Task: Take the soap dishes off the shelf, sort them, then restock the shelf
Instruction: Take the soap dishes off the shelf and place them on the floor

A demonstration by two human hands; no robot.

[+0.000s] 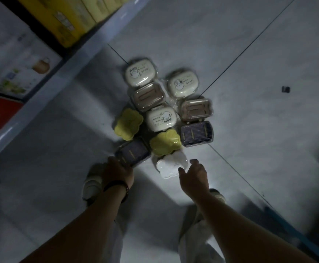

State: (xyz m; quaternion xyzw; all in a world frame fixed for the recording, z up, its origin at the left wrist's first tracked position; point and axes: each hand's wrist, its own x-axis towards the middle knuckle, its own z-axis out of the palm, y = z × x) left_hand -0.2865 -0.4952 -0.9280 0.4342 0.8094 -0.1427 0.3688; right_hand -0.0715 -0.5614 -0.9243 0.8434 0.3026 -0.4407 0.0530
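A shop or stockroom: boxed goods [18,59] line a metal shelf [63,59], wrapped soap dishes [155,103] grouped on the tiled floor [249,54].

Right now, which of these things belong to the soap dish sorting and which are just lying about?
Job: cream lidded dishes, beige dishes, dark dishes, yellow flower dishes, white flower dish, shelf.
Lying about: boxes, black scrap on floor.

The right hand [194,175] hovers, fingers spread, just beside the white dish [171,167]. Left of it, the left hand [116,171] touches a dark dish [134,151].
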